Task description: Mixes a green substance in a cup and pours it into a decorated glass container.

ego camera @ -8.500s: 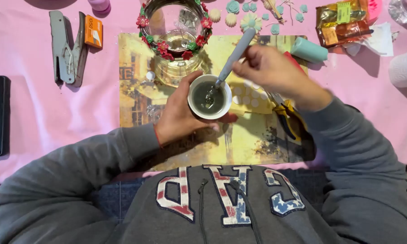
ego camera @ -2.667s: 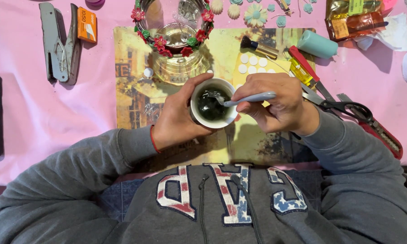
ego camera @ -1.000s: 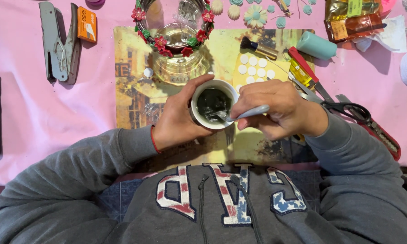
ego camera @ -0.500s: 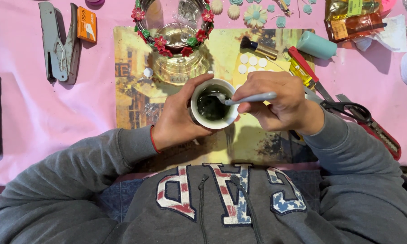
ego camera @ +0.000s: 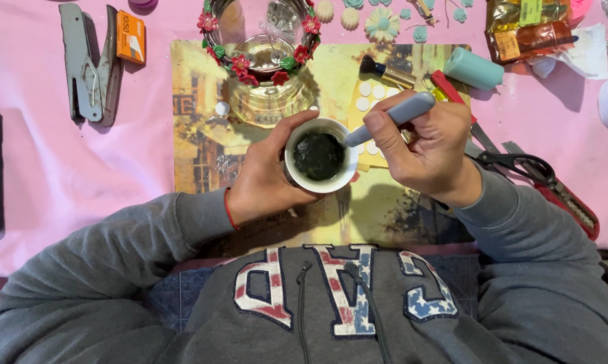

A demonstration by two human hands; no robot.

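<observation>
Here the left hand point(ego camera: 270, 178) wraps its fingers round a small white cup point(ego camera: 321, 164) of dark paste, held just above the printed mat point(ego camera: 196, 101) on the pink table point(ego camera: 41, 175). The right hand point(ego camera: 425, 145) pinches a grey tool point(ego camera: 391, 118), fingers closed on the handle, tip at the cup's rim. Half a second ago the tool lay flatter across the cup; now it has tilted up, so the stirring goes on. Beyond stand a flower-ringed glass jar point(ego camera: 267, 57), scissors point(ego camera: 519, 162) and a stapler point(ego camera: 88, 64), unmoved.
</observation>
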